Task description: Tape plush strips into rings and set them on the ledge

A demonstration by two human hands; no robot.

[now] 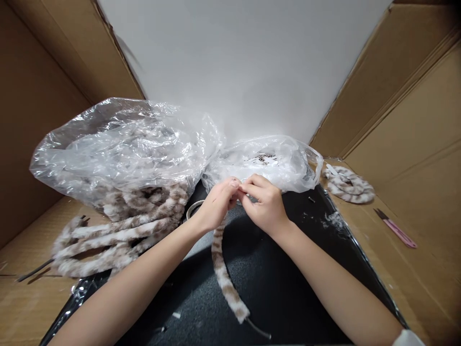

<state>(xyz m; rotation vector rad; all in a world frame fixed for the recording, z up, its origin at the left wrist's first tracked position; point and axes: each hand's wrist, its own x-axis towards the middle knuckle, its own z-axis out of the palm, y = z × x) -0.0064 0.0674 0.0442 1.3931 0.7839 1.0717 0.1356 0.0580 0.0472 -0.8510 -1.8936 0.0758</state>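
Note:
Over the middle of the black work surface, my left hand (218, 204) is closed round the upper end of a furry brown-and-white striped tube (224, 278). The tube hangs down below the hand and curves to the lower right, with a thin dark wire (259, 329) sticking out of its far end. My right hand (264, 202) touches the left at the fingertips, its thumb and finger pinched together. Whatever lies between those fingertips is too small to make out. Just behind my left hand, a pale ring (193, 209) shows in part.
Long furry tubes (118, 235) spill from a large clear plastic bag (126, 149) at the left. A smaller plastic bag (281, 163) with scraps lies behind my hands. At the right are a coiled furry tube (349, 185) and pink-handled snips (396, 229). Cardboard walls (406, 105) flank both sides.

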